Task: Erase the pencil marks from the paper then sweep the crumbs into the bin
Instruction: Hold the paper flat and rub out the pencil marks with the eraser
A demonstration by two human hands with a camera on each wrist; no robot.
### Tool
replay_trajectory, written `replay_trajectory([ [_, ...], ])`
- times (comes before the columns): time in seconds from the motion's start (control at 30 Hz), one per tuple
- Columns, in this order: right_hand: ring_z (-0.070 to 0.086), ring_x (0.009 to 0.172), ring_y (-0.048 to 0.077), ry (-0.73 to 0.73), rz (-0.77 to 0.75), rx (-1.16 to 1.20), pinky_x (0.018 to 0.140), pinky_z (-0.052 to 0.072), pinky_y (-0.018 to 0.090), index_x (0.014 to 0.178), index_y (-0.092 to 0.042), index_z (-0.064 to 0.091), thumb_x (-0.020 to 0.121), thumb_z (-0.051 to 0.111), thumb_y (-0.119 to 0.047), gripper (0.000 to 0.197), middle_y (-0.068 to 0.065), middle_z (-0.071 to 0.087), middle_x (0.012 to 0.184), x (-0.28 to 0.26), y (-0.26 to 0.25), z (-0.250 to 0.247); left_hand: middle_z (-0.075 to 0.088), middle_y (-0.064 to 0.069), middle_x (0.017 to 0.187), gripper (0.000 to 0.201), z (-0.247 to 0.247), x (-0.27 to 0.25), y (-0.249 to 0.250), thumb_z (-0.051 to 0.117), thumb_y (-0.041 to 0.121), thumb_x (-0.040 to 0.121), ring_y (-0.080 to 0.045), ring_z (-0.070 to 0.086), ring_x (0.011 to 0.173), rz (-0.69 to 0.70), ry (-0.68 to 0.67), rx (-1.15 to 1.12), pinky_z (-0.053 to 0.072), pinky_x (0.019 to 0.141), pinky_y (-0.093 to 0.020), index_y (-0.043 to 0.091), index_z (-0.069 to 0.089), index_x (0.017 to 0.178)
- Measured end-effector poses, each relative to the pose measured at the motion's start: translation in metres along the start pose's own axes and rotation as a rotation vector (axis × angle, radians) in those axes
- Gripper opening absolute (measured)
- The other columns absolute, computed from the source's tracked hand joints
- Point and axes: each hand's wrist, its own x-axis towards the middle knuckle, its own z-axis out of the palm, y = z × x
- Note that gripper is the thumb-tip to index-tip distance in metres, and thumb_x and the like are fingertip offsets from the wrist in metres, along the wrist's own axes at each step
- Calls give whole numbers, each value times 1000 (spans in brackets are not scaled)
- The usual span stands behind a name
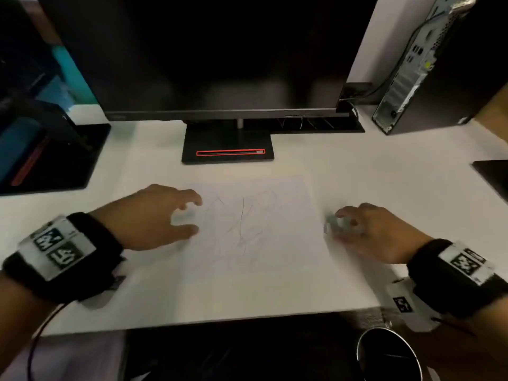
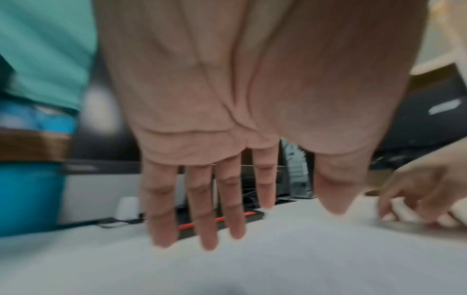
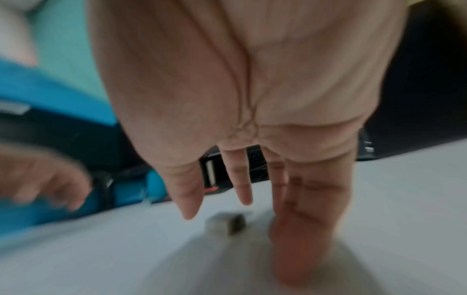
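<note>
A white sheet of paper (image 1: 275, 243) with faint pencil scribbles lies in the middle of the white desk (image 1: 384, 174). My left hand (image 1: 192, 215) hovers over the sheet's left edge, its straight fingers (image 2: 209, 219) spread and holding nothing. A small grey eraser (image 1: 328, 225) lies just off the sheet's right edge. My right hand (image 1: 341, 226) reaches over it. In the right wrist view the eraser (image 3: 226, 222) sits on the desk between thumb and fingers (image 3: 242, 185), with no grip on it. A round dark bin (image 1: 390, 353) stands below the desk's front right corner. The frames are blurred.
A monitor on a black stand (image 1: 228, 152) fills the back of the desk. A computer tower (image 1: 428, 78) stands at the back right. A black base (image 1: 55, 160) sits at the left and a dark flat object (image 1: 492, 174) at the right edge.
</note>
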Motion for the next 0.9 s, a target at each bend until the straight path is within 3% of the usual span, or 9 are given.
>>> replay_trajectory([
  [0.07,56,91,21,22,-49,-121,82,46,31,112,-27,58,94,58,-41,23,-2,51,102,2,-13,10,57,17,120,48,10,8,23,59,63,87,-8,50,110,113,-11,-41,46,96,-30,48,47,132],
  [0.13,56,86,22,53,-75,-120,71,44,29,98,-20,59,93,58,-30,10,-2,53,93,5,-22,18,54,13,130,51,22,17,38,57,60,90,-12,47,117,171,-45,4,42,105,-36,43,48,137],
  [0.2,58,78,20,55,-67,-80,62,41,26,90,-19,61,90,64,-26,8,-4,60,84,6,-23,17,44,8,144,58,31,31,36,58,59,91,-19,41,133,160,-47,27,35,112,-40,39,43,144],
  [0.3,60,68,11,39,-80,-8,61,46,27,87,-25,62,85,74,-29,13,-8,65,76,8,-21,6,25,-2,160,77,36,46,26,58,65,87,-26,27,144,91,-103,84,30,116,-45,42,26,153],
  [0.4,58,62,3,43,-128,90,60,46,20,83,-28,60,82,77,-26,17,-12,65,79,19,-20,1,30,-6,151,91,38,56,25,60,74,80,-29,31,136,78,-205,136,36,110,-45,51,10,153],
  [0.5,50,53,2,7,-164,207,53,40,13,82,-26,61,85,74,-22,14,-18,60,64,34,-24,-1,25,-8,148,94,41,58,33,61,71,80,-30,28,135,70,-250,198,41,107,-44,56,2,151],
  [0.67,45,51,5,-24,-270,205,53,37,12,88,-29,64,89,70,-21,9,-16,53,55,51,-41,3,28,-7,136,93,46,53,37,61,70,80,-28,32,123,87,-270,195,46,101,-41,55,4,152],
  [0.77,46,52,5,-11,-302,191,55,38,13,90,-30,62,91,66,-23,8,-15,53,55,52,-46,9,28,-6,137,90,44,45,44,65,67,79,-28,33,124,73,-281,196,46,100,-42,57,9,149],
  [0.9,49,51,5,-30,-309,171,55,39,16,91,-28,61,92,64,-23,6,-6,58,60,53,-50,16,25,-5,137,74,42,40,55,66,69,76,-30,33,126,66,-257,183,48,97,-46,54,27,138],
])
